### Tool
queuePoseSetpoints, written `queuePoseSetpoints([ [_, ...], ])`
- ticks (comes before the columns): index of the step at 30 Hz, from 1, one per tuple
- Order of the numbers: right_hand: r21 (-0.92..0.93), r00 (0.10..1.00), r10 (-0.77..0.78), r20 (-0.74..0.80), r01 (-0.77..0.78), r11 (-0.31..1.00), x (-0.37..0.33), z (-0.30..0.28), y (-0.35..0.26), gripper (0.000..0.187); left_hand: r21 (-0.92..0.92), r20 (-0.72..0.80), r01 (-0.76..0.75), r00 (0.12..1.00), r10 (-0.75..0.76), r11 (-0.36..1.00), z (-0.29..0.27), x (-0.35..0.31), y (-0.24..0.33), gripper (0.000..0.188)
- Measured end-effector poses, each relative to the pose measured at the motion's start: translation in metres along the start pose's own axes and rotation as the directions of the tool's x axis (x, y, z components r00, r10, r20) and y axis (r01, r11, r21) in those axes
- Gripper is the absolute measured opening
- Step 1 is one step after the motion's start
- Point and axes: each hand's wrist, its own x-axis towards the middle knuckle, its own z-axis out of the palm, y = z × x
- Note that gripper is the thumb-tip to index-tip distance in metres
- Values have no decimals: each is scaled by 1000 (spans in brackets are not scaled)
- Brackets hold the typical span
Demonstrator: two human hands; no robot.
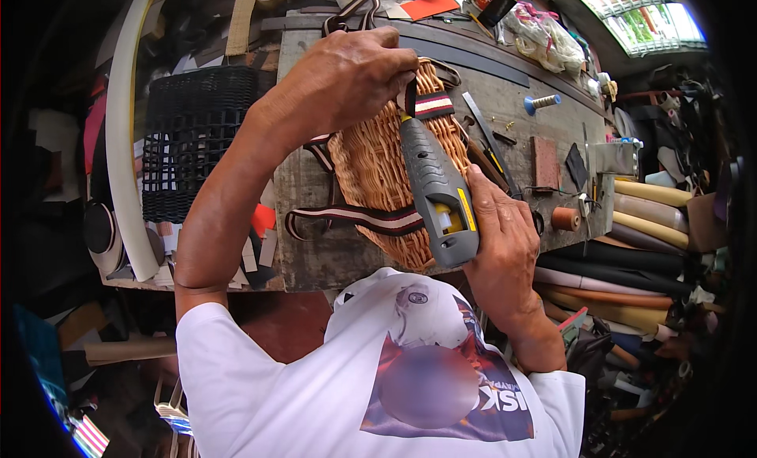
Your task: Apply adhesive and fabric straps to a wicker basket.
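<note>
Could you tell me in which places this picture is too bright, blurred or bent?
Head view: the window at upper right is bright, partly washed out; head view: a round patch on the shirt print is blurred, while the gray tool looks fairly sharp; head view: the long pale strip at left looks bowed, and the corners go dark.

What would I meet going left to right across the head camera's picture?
Pale upright roll, black woven piece, left hand, grey glue gun, right hand, brown spool, cream-coloured roll on the far right.
</note>
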Motion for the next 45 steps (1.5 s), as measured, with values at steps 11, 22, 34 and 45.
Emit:
queuePoseSetpoints([
  [11,-123,998,60,-13,-61,991,6,2,-18,57,9,46,-7,999,7,1000,5,1,-5,21],
  [22,-72,997,66,-28,-68,995,10,5,-19,58,30,61,-41,997,39,999,9,2,-9,22],
  [34,-127,989,143,24,-139,982,2,-3,-35,73,31,28,-29,999,28,999,8,-1,-4,18],
  [45,-14,989,143,24,-143,990,-6,0,-30,72,24,50,-13,999,12,1000,8,-1,-5,19],
])
